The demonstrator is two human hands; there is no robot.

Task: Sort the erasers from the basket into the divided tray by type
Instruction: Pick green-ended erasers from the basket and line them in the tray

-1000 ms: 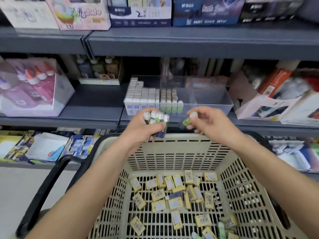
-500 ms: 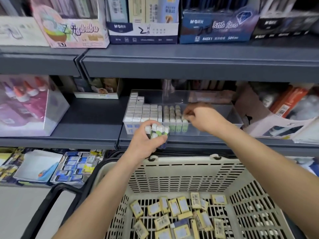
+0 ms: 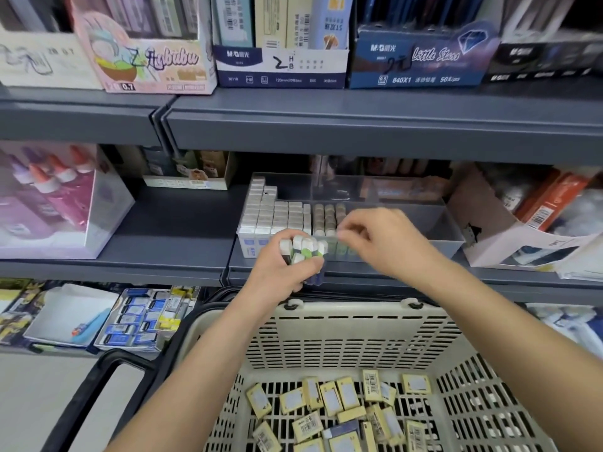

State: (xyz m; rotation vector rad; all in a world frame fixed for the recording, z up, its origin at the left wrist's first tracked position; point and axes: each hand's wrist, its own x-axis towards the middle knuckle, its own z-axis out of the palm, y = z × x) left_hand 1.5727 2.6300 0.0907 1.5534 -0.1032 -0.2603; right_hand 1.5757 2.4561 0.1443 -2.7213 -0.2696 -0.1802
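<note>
Several white-tipped erasers stand bunched in my left hand, fingers curled tight round them, just at 6 o'clock of the tray. My right hand is at 3 o'clock of the bunch, fingertips drawn together at the tray's front wall; blur hides whether they pinch anything. In the basket, at 6 o'clock of both hands, lie loose yellow erasers.

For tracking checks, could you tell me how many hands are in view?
2: left hand gripping a bunch of erasers; right hand beside it, at the front of the tray.
</note>
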